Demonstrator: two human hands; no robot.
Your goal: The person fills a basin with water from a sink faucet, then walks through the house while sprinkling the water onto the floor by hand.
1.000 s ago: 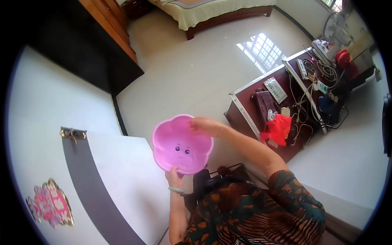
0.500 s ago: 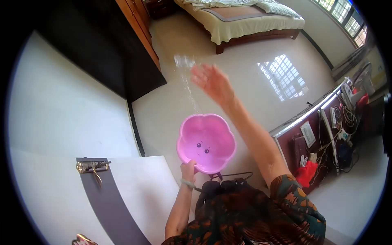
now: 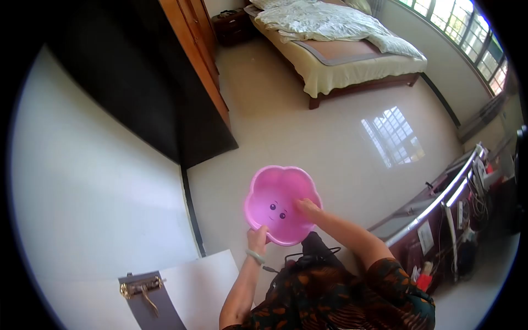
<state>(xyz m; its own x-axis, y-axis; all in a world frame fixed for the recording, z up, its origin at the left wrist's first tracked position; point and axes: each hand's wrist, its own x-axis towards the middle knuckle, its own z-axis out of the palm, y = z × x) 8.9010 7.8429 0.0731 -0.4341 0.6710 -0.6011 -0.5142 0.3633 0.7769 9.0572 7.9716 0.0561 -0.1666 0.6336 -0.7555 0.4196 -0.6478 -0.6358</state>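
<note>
A pink plastic basin [image 3: 283, 181] with a scalloped, flower-shaped rim and a small printed face on its bottom is held out in front of my body. My left hand [image 3: 257, 240] is closed on the near left part of its rim, the thumb over the edge. A pale bangle circles that wrist. Over the basin's right side reaches my right hand [image 3: 308, 209], its fingers down inside the bowl. They are small and blurred, so their closure is unclear. Whether liquid lies in the basin is hard to see.
Glossy floor tiles [image 3: 308, 140] spread ahead towards a bed [image 3: 357, 69] with rumpled bedding. On the left are a tall dark-sided wardrobe [image 3: 198, 110] and a door with a handle [image 3: 144, 287]. A cabinet [image 3: 423, 242] with cables and small items runs along the right.
My right hand has come back from its outstretched position down into the basin. The splash of water seen in the air is gone. My left hand keeps hold of the rim.
</note>
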